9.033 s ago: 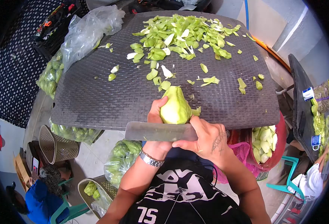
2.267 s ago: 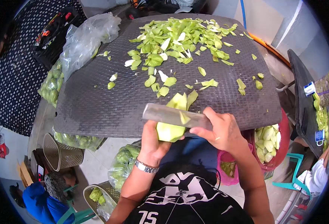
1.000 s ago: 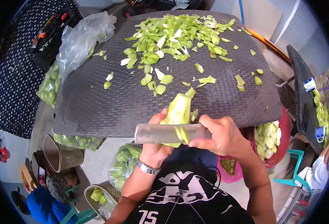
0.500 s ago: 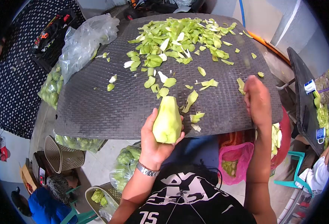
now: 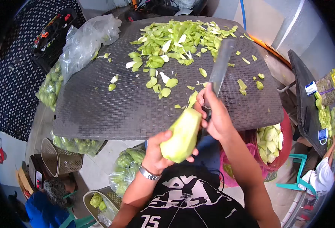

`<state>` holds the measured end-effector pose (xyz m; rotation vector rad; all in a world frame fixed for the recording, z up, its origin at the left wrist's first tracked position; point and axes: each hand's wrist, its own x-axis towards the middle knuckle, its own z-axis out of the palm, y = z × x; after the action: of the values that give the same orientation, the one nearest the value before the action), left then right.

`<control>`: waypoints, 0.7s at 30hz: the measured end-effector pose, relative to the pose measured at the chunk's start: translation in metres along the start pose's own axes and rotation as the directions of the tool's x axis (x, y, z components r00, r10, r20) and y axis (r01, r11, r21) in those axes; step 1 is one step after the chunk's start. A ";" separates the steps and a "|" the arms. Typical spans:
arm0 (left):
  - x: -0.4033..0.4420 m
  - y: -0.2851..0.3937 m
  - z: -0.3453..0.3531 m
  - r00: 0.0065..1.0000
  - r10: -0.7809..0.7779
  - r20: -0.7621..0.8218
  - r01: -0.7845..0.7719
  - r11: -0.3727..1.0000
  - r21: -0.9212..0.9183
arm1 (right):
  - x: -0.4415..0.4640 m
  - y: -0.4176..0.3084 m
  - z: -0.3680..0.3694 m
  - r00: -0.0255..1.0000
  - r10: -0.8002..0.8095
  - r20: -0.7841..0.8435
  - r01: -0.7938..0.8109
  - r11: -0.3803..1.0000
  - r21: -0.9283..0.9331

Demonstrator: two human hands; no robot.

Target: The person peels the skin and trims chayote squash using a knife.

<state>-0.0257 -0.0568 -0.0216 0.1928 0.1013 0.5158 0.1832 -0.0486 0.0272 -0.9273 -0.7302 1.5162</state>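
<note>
My left hand [image 5: 158, 150] is wrapped round a peeled, pale green vegetable that looks like a chayote [image 5: 180, 136], tilted with its narrow end up and to the right. My right hand [image 5: 215, 112] grips a large knife [image 5: 221, 64] by its dark handle, the broad blade pointing up and away from me. The fingers of this hand are close to the chayote's narrow end; whether they touch it I cannot tell. Scattered strips of green peel [image 5: 165, 92] lie on the dark woven-look table [image 5: 110, 110], with a big heap of peelings [image 5: 178, 40] at its far side.
Below the table's right edge a red basin [image 5: 287, 142] holds pale cut pieces, beside a pink bag [image 5: 251, 152]. Clear bags of green vegetables [image 5: 125, 167] and plastic baskets [image 5: 57, 157] stand at the left. Another person's arm [image 5: 329, 155] shows at far right, near a teal chair [image 5: 298, 176].
My right hand has come in from the right side of the table to the chayote, and the knife now shows plainly. The chayote has tilted rightward and moved slightly nearer me.
</note>
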 end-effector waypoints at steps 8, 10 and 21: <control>-0.017 0.008 0.003 0.999 0.025 -0.025 -0.019 0.978 0.206 | 0.015 0.015 -0.001 0.991 0.128 0.040 -0.117 0.971 -0.211; -0.018 0.008 0.002 0.976 0.157 -0.153 -0.127 0.974 0.187 | 0.005 -0.005 -0.006 0.967 0.249 0.050 -0.242 0.964 -0.112; 0.022 0.009 0.015 0.806 0.501 -0.316 -0.462 0.865 0.193 | -0.047 0.008 0.005 0.920 0.391 0.024 -0.364 0.875 -0.319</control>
<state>-0.0092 -0.0408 -0.0065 0.2289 0.4465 1.0597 0.1762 -0.0958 0.0301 -1.3053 -0.9057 1.8263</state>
